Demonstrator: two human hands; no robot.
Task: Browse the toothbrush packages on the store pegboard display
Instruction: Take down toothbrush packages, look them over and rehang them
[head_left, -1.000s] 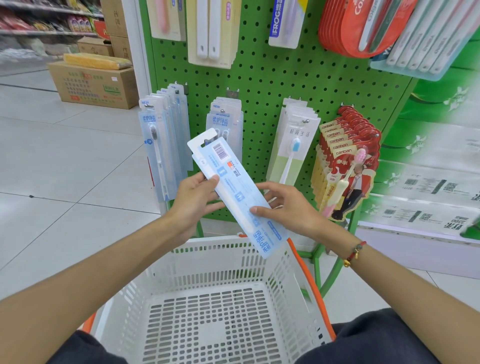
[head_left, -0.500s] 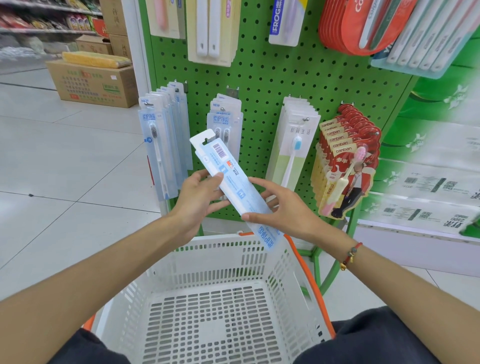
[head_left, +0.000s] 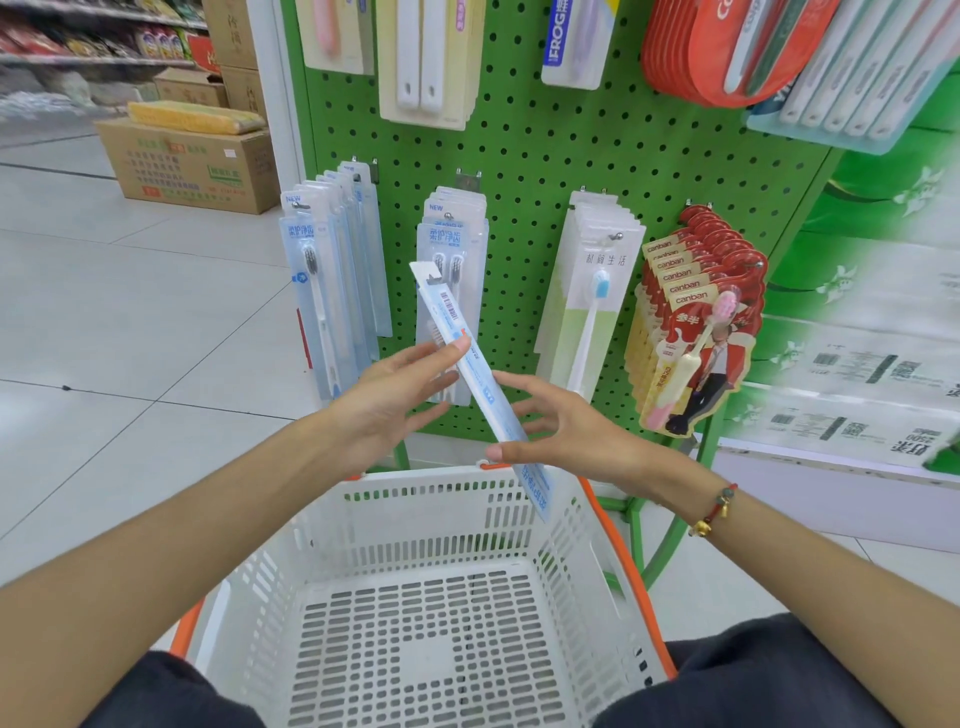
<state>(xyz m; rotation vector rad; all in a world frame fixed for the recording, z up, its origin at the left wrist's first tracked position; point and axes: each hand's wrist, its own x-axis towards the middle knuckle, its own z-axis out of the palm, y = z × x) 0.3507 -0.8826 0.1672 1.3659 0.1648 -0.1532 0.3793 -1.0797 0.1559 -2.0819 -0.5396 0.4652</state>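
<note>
I hold a long light-blue toothbrush package (head_left: 449, 306) in front of the green pegboard (head_left: 545, 156), above a white basket. It stands steeply tilted, barcode side up, turned almost edge-on to me. My left hand (head_left: 384, 405) has straight fingers, with the index fingertip touching the package's upper half. My right hand (head_left: 566, 436) pinches the lower half, thumb on the near side and spread fingers behind. Its bottom end hangs over the basket's far rim.
On pegs hang a blue single-brush stack (head_left: 327, 291), a twin-brush stack (head_left: 452, 239), white-green packs (head_left: 592, 291) and red canban packs (head_left: 691, 322). The white basket (head_left: 415, 483) with orange trim sits on my lap. A cardboard box (head_left: 192, 161) stands on the tiled floor at the left.
The package has turned from face-on to nearly edge-on and stands steeper. My left fingers have straightened from gripping to only touching it. My right thumb has come round onto its near side.
</note>
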